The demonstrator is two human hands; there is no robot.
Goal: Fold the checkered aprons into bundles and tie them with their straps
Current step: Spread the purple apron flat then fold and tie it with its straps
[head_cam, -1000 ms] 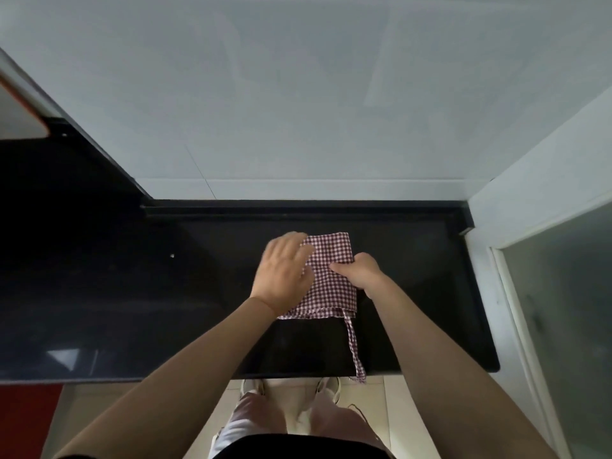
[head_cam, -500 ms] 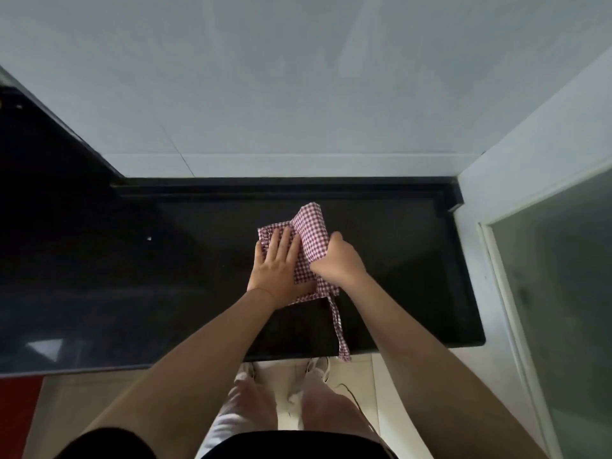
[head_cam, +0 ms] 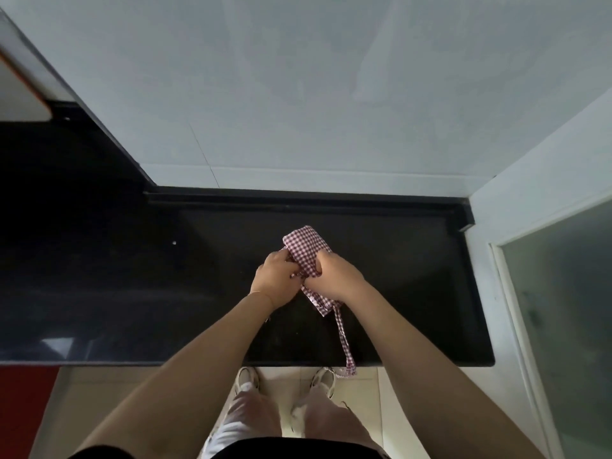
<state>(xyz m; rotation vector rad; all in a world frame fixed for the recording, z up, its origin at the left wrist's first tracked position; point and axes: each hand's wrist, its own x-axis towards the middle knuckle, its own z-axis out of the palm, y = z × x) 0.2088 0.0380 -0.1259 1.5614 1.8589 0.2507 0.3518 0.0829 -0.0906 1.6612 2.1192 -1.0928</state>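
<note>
**newbie_folds:** While the apron (head_cam: 306, 251) is bunched up like this, mid-counter on the black countertop (head_cam: 397, 260), how do I get the tie tight without the bundle springing open?

**knotguy:** Looks to me like you're at the squeeze-it-narrow stage, just ahead of wrapping. I'd keep one hand clamped on the roll the whole time and only let the other go for the strap (head_cam: 342, 336). That strap runs from the near end of the apron toward you and droops off the counter's front edge, so pull it up first, or it'll drag the folds loose.

**newbie_folds:** And the grip itself?

**knotguy:** Right hand (head_cam: 334, 276) has its fingers curled tight around the middle of the apron from the right. Left hand (head_cam: 276, 276) is curled in against its left side, pinching cloth at the waist of the bundle, though exactly which layer it's got I can't tell. Far end of the apron pokes out beyond both hands. Wrap snug, cross over, tuck.
</note>
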